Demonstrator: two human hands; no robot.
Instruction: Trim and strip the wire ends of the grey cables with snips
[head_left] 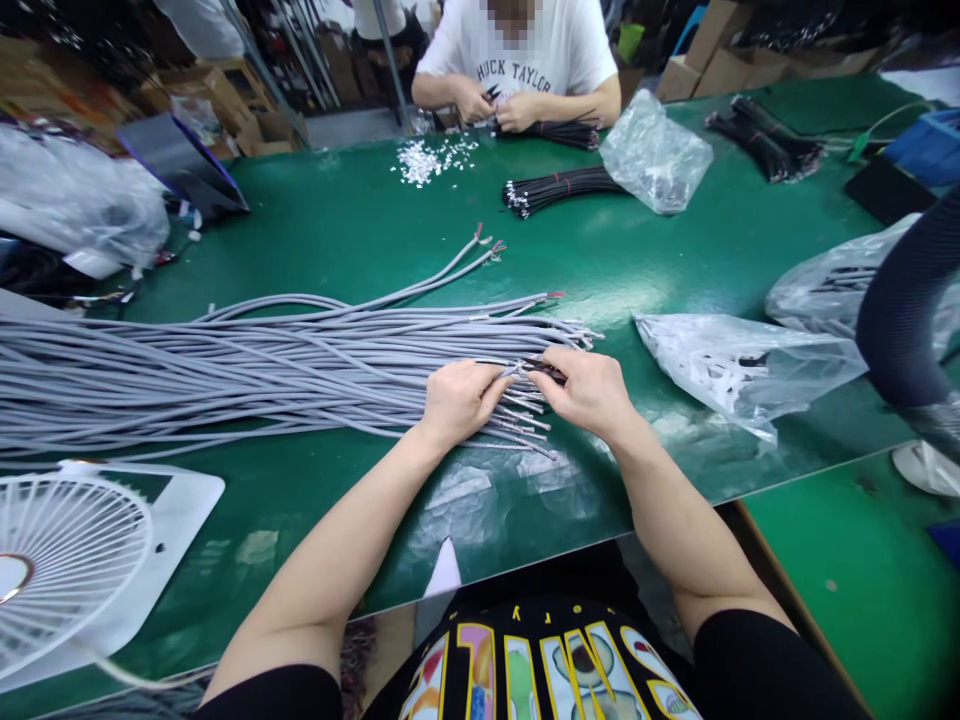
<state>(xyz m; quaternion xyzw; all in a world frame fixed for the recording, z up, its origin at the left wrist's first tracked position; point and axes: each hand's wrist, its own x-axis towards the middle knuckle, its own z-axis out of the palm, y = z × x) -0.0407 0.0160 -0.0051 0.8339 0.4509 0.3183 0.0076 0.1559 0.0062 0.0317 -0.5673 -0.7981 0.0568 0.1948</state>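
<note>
A: In the head view, what is the left hand (pixel 459 400) doing?
B: Pinched closed, thumb against fingers, on the end of one grey cable (pixel 511 371)
A: And the right hand (pixel 591 390)?
B: Curled round a dark tool (pixel 547 371), its tip right at that cable's end, between the two hands; I cannot tell what kind of tool it is
A: Where are the other cables?
B: The grey bundle (pixel 225 370) runs from the left across the green table (pixel 570 265), most ends lying to the right around the hands, two straying to the far side with coloured wires showing
A: What else is about?
B: A white fan (pixel 75 550) near left, a clear bag (pixel 810 365) to the right, and on the far side a person in a white shirt (pixel 517 60) handling black wires (pixel 562 132)
</note>
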